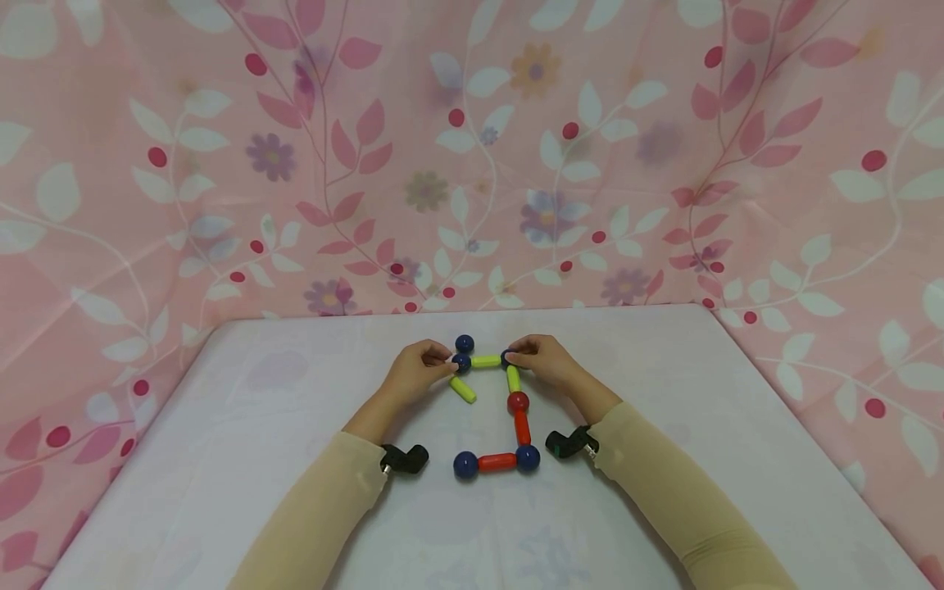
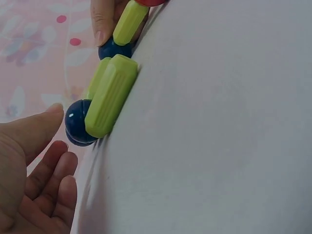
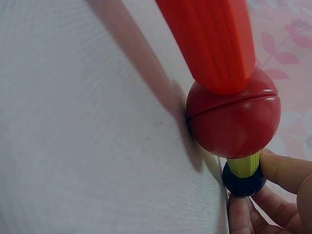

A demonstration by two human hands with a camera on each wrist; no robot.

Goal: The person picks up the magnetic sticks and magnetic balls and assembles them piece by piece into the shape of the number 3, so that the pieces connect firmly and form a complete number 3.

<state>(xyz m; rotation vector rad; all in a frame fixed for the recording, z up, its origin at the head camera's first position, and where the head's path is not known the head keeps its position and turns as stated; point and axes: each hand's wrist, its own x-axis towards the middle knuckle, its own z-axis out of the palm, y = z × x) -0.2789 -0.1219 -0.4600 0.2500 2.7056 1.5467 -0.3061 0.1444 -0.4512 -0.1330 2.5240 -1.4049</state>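
Note:
My right hand (image 1: 544,360) pinches a dark blue ball (image 3: 243,180) at the far right corner of a chain of balls and rods. A yellow-green rod (image 1: 485,361) runs from it to another blue ball (image 1: 461,363). Beside that ball is my left hand (image 2: 41,165), thumb and fingers parted, with a slight gap in the left wrist view. Just behind sits one more blue ball (image 1: 465,343). A second yellow-green rod (image 1: 463,390) lies slanted in front; whether it touches the ball, I cannot tell. A third yellow-green rod (image 1: 514,379) joins the pinched ball to a red ball (image 1: 519,402).
From the red ball, a red rod (image 1: 522,427) leads to a near blue ball (image 1: 527,458). Another red rod (image 1: 497,463) links it leftward to a blue ball (image 1: 466,465). The white-covered table (image 1: 295,352) meets a pink floral cloth (image 1: 383,180) behind. Black wrist mounts (image 1: 406,459) sit on both sleeves.

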